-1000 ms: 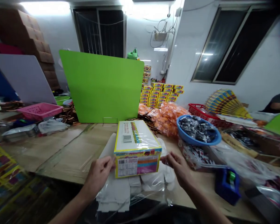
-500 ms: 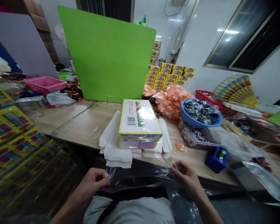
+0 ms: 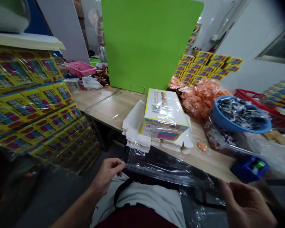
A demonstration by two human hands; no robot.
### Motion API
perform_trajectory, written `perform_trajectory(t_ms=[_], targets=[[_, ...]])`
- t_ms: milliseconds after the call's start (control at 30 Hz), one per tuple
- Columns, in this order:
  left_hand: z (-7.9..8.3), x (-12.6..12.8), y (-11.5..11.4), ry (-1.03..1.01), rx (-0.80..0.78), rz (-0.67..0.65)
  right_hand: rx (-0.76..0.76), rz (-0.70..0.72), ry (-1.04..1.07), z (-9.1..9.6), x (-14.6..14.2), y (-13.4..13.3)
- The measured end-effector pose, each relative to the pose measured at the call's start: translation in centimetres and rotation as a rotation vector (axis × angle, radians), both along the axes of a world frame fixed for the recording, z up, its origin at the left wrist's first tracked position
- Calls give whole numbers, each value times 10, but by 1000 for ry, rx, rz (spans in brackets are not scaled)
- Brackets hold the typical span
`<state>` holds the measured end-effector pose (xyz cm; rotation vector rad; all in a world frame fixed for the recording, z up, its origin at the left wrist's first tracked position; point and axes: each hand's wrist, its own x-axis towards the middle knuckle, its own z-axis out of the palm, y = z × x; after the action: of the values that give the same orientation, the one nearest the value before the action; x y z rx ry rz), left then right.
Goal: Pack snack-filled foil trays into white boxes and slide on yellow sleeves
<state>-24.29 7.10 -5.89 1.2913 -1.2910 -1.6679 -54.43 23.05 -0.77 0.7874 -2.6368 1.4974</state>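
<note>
the left hand (image 3: 106,177) pinches the edge of a clear plastic film (image 3: 166,169) between thumb and fingers, wrist low near the waist; the right hand (image 3: 248,205) is curled at the far end, its grip hidden. even tension would keep the film flat. ahead of the hands, a film-covered yellow-edged box (image 3: 165,115) sits on stacked white card blanks (image 3: 135,136)

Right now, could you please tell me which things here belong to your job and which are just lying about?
In use:
left hand
right hand
clear plastic film
yellow-edged printed box
folded white card blanks

Lying about:
blue basin of wrapped sweets
orange packets
blue tape dispenser
pink plastic basket
</note>
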Motion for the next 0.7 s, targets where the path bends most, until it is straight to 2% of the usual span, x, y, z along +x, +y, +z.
perform_trajectory(t_ms=[67,100,133,233,267,333,433,567,700], targets=[[4,1,2,-26,-78,-23,-79,40,103,12,18,-14],[7,1,2,-28,-114,-36,-108,137,114,15,27,-24],[9,1,3,-29,-149,-50,-119,290,97,16,37,-37],[17,0,5,-58,-250,-86,-108,888,-92,10,69,-83],[19,-1,5,-65,-279,-96,-109,1040,-169,7,80,-98],[22,-2,3,-71,-329,-123,-99,1215,-305,0,98,-123],[25,-3,0,-64,-394,-162,-39,1314,-497,-8,116,-146],[31,-6,-2,-101,-447,-217,-17,1371,-672,-11,125,-152],[37,-6,-1,-161,-509,-245,-71,1342,-504,-7,128,-146]])
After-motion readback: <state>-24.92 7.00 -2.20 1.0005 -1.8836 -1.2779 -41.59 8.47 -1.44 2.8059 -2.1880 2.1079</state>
